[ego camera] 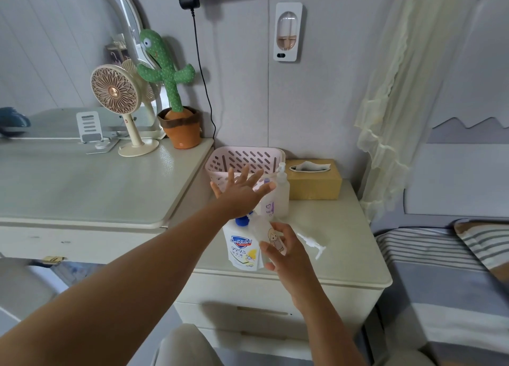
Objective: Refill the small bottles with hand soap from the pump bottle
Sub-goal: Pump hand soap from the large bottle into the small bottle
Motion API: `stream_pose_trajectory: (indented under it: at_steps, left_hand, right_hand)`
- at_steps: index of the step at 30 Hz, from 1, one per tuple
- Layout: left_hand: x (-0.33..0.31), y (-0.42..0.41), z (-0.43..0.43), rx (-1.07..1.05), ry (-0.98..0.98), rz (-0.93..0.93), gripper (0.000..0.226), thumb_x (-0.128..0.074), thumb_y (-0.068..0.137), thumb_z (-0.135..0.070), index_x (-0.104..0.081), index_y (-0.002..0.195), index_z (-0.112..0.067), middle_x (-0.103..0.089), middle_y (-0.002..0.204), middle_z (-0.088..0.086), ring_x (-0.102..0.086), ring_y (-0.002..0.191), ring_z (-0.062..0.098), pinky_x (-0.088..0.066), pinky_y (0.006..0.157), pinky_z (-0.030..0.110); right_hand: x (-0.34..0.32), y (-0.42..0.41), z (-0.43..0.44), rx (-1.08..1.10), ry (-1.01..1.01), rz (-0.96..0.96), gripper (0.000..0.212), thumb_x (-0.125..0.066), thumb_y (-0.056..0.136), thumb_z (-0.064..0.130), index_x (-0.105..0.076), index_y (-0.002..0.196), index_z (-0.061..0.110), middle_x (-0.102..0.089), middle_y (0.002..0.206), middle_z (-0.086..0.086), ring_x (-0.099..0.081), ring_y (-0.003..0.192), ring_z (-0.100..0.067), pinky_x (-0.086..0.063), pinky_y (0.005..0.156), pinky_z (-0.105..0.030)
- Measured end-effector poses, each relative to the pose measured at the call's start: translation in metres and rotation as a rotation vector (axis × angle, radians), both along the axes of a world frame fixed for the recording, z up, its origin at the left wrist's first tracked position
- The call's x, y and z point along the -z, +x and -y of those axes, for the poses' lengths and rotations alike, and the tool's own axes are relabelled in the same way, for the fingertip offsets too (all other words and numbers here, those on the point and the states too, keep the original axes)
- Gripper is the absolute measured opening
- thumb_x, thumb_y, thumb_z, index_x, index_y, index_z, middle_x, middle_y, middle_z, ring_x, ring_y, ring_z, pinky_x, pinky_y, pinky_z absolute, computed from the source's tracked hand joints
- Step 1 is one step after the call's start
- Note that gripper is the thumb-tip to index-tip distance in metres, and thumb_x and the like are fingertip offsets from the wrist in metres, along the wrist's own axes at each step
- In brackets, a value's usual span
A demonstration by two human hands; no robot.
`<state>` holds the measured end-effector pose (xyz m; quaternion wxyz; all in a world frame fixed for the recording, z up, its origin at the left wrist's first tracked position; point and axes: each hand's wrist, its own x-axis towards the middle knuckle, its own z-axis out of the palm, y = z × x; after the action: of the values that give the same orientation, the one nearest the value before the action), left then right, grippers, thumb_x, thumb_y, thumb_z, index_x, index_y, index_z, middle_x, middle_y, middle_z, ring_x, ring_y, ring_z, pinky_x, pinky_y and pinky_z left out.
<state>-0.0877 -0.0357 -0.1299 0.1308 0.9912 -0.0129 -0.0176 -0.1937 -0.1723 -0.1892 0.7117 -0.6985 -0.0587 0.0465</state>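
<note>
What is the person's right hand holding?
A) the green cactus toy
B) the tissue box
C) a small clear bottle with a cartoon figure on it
C: the right hand grips the small clear bottle, cartoon print facing the camera.

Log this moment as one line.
left hand: open, over soap bottle | right hand: holds small bottle | loose pump: on nightstand
</note>
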Motion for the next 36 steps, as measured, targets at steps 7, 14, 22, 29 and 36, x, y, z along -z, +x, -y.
stream_pose_trajectory:
  at_steps: [7, 14, 22, 29, 36]
  left_hand:
    - [0.004, 0.000, 0.000, 0.005, 0.006, -0.016, 0.069, -0.013, 0.085, -0.075, -0.006, 0.147, -0.045, 0.009, 0.158, -0.007, 0.019, 0.143, 0.026, 0.018, 0.103, 0.064]
    - [-0.002, -0.003, -0.001, 0.015, 0.011, -0.001, 0.069, -0.013, 0.085, -0.074, -0.004, 0.147, -0.044, 0.012, 0.157, -0.008, 0.019, 0.143, 0.026, 0.018, 0.104, 0.065]
    - [0.004, -0.004, 0.001, -0.002, -0.019, -0.017, 0.069, -0.014, 0.085, -0.074, -0.008, 0.147, -0.045, 0.006, 0.158, -0.006, 0.017, 0.143, 0.026, 0.017, 0.103, 0.064]
    - [-0.004, -0.005, 0.001, 0.001, -0.022, -0.027, 0.071, -0.013, 0.084, -0.074, -0.005, 0.147, -0.044, 0.011, 0.157, -0.008, 0.019, 0.143, 0.025, 0.019, 0.104, 0.064]
    - [-0.001, -0.005, 0.001, 0.008, -0.031, -0.017, 0.068, -0.014, 0.086, -0.073, -0.008, 0.147, -0.044, 0.007, 0.158, -0.006, 0.017, 0.143, 0.026, 0.016, 0.104, 0.065]
  right_hand:
    - [0.004, -0.002, -0.002, 0.008, 0.005, -0.020, 0.033, -0.061, 0.089, 0.013, -0.050, 0.118, 0.024, -0.061, 0.112, 0.002, -0.061, 0.095, -0.009, -0.050, 0.060, -0.015]
    - [0.000, -0.005, 0.001, -0.001, -0.005, 0.005, 0.033, -0.062, 0.089, 0.017, -0.048, 0.118, 0.027, -0.060, 0.114, 0.005, -0.061, 0.097, -0.008, -0.050, 0.060, -0.014]
    - [0.003, -0.003, -0.002, 0.004, 0.004, -0.013, 0.034, -0.061, 0.089, 0.014, -0.048, 0.119, 0.024, -0.060, 0.116, 0.001, -0.060, 0.098, -0.010, -0.049, 0.059, -0.013]
    - [0.000, -0.004, 0.000, -0.001, 0.013, -0.003, 0.031, -0.063, 0.088, 0.015, -0.050, 0.114, 0.028, -0.063, 0.107, 0.001, -0.060, 0.085, -0.007, -0.048, 0.057, -0.014]
    - [0.002, -0.002, 0.000, 0.003, 0.006, 0.000, 0.033, -0.061, 0.090, 0.014, -0.049, 0.117, 0.027, -0.062, 0.110, 0.005, -0.062, 0.091, -0.008, -0.050, 0.059, -0.016]
